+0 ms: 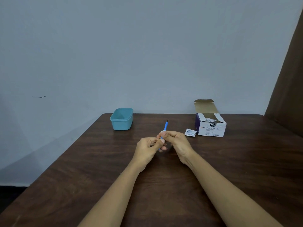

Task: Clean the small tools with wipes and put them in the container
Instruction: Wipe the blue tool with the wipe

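Wiping stage, first tool by the look of it.

- One slim blue tool (165, 126) is held in the air above the tabletop (164, 185), nearer the person than the teal container (121, 119) and off to its right. Metal tip points up and away.
- Left hand (146, 149): fingers curled, pinching the tool's lower end.
- Right hand (177, 143): fingers closed narrow, pinching a pale scrap, likely the wipe (163, 132), against the shaft higher up.
- The container stands open at the tabletop's far edge. No tool shows inside it, though part of its floor is hidden by the near wall.
- Far right of the container is an open box of alcohol swabs (211, 128), with a torn sachet (190, 132) just beside it on the container's side.

Judgement: one sachet opened, cleaning under way, nothing deposited yet. No other tools are visible, so I cannot tell how many are left.
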{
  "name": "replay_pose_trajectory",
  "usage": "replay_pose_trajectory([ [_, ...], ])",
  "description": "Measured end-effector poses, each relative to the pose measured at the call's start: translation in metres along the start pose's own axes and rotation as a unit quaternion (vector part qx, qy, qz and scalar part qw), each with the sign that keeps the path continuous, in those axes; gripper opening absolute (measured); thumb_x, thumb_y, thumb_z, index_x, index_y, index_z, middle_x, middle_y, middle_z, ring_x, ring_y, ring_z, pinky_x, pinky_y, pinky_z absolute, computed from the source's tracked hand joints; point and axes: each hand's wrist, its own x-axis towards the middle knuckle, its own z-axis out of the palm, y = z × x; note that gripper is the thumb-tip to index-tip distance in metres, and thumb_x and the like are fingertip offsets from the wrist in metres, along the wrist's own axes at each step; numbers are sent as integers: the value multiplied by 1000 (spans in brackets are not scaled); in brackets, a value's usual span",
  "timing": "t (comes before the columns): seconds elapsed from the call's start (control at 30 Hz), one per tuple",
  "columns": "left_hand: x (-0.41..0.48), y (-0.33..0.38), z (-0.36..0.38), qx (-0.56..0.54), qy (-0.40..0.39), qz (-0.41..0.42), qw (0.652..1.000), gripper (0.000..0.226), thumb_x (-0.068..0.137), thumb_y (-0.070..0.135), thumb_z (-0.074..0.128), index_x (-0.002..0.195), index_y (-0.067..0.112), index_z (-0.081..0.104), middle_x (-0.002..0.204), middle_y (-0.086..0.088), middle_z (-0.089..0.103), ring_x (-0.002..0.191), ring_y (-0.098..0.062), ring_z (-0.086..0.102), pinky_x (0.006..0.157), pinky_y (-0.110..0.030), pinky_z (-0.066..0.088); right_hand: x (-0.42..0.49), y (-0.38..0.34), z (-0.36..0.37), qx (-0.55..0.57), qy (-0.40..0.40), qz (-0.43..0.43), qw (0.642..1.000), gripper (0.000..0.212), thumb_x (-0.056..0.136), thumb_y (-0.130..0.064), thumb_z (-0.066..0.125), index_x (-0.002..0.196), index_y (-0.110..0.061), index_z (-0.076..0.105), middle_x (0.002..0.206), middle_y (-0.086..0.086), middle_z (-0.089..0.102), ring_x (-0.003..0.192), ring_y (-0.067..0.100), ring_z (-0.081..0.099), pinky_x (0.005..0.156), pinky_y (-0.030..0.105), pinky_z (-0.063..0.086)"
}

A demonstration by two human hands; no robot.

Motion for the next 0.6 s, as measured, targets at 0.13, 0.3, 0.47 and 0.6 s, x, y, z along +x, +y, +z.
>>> replay_pose_trajectory([
  [0.13, 4, 2, -1, -91, 88, -62, 990, 26, 95, 35, 57, 94, 15, 74, 84, 0, 76, 79, -6, 70, 69, -22, 53, 0, 1, -4, -15, 16, 5, 1000, 16, 90, -23, 62, 82, -15, 73, 83, -2, 71, 71, -1, 56, 66, 20, 35],
  [0.3, 8, 1, -7, -194, 83, -63, 976, 24, 93, 30, 60, 102, 14, 74, 101, 1, 75, 104, -15, 67, 91, -34, 49, -2, -1, -6, -41, -51, 3, 998, 19, 87, -29, 62, 78, -16, 72, 81, -2, 72, 77, -1, 58, 67, 17, 36],
  [0.47, 5, 3, -8, -172, 15, -40, 984, 30, 83, 36, 65, 101, 15, 76, 92, 0, 74, 95, -16, 63, 97, -36, 47, -3, 1, -2, -62, -116, -5, 991, 22, 85, -27, 62, 79, -9, 72, 78, -2, 72, 91, 5, 65, 89, 18, 44],
  [0.6, 6, 2, -9, -179, 8, -35, 983, 28, 87, 24, 64, 104, 4, 73, 79, 7, 72, 82, -6, 64, 88, -28, 48, -3, 3, 0, -65, -128, -5, 990, 24, 88, -25, 60, 77, -8, 72, 78, -3, 71, 90, 4, 64, 89, 16, 43],
])
